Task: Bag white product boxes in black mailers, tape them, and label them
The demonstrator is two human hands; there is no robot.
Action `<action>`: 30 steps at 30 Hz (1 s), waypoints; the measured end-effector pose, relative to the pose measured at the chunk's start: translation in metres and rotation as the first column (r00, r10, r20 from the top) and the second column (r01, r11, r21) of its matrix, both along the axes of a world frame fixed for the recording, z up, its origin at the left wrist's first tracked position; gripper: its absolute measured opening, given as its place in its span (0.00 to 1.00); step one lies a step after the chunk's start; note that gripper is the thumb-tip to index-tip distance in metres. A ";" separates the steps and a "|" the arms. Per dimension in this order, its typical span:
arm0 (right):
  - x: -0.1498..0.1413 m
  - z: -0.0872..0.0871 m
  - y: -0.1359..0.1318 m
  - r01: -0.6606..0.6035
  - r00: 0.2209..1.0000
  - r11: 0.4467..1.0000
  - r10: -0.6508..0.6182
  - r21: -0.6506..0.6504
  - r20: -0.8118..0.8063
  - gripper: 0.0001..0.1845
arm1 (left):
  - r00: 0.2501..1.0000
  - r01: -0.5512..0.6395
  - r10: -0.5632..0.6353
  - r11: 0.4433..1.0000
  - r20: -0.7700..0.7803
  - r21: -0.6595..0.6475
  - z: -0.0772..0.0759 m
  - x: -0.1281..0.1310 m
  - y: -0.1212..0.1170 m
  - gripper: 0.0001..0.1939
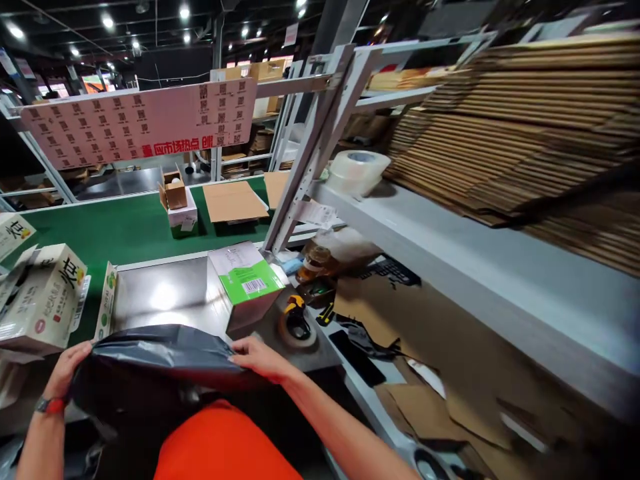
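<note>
A black plastic bag is stretched in front of my body between my two hands. My left hand pinches its left edge, and a watch with a red band circles that wrist. At the opposite edge my right hand grips the plastic between thumb and fingers. Just beyond the bag, a white and green box stands on the metal worktop, near my right hand. A tape dispenser lies to the right of that box. White printed cartons are beside my left hand.
A green conveyor belt runs behind the worktop, carrying a small open box and flat cardboard. On the right, a shelf holds tape rolls and stacked cardboard. A slanted metal post rises between.
</note>
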State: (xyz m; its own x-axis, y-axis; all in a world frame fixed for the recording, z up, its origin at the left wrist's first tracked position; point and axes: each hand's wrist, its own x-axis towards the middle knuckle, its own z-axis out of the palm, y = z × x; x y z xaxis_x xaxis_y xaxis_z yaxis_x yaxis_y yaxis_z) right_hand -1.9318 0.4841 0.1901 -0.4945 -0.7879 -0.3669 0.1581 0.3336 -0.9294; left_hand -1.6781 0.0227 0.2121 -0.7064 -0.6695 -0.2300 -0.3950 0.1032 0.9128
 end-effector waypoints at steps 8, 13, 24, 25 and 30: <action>-0.007 0.100 -0.035 -0.166 0.342 0.985 0.010 -0.050 -0.940 0.14 | 0.901 0.106 -0.392 0.615 -0.186 -0.781 0.058 -0.070 0.061 0.34; 0.016 0.117 -0.061 -0.239 0.020 0.966 0.109 0.101 -0.994 0.13 | 0.494 0.169 -0.869 0.140 -0.039 -0.976 0.096 -0.130 0.142 0.24; 0.012 0.106 0.025 0.075 0.644 0.989 0.047 0.125 -0.764 0.29 | 0.340 0.067 -0.940 0.056 -0.030 -0.996 0.103 -0.198 0.110 0.13; 0.014 0.106 0.030 0.027 0.710 0.996 0.044 0.089 -0.703 0.33 | 0.327 0.096 -0.945 0.053 -0.018 -0.994 0.108 -0.199 0.111 0.14; 0.031 0.077 0.027 -0.067 0.922 0.997 0.075 0.034 -0.380 0.52 | 0.201 0.160 -0.979 0.002 0.031 -0.987 0.087 -0.197 0.109 0.10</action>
State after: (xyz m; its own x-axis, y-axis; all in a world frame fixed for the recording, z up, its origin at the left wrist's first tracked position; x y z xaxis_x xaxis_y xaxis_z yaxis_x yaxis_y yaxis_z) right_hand -1.9008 0.5112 0.2668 -0.5429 -0.8206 -0.1782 -0.2308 0.3499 -0.9079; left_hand -1.8751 0.1321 0.2987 -0.4717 0.6437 0.6026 0.8192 0.5728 0.0294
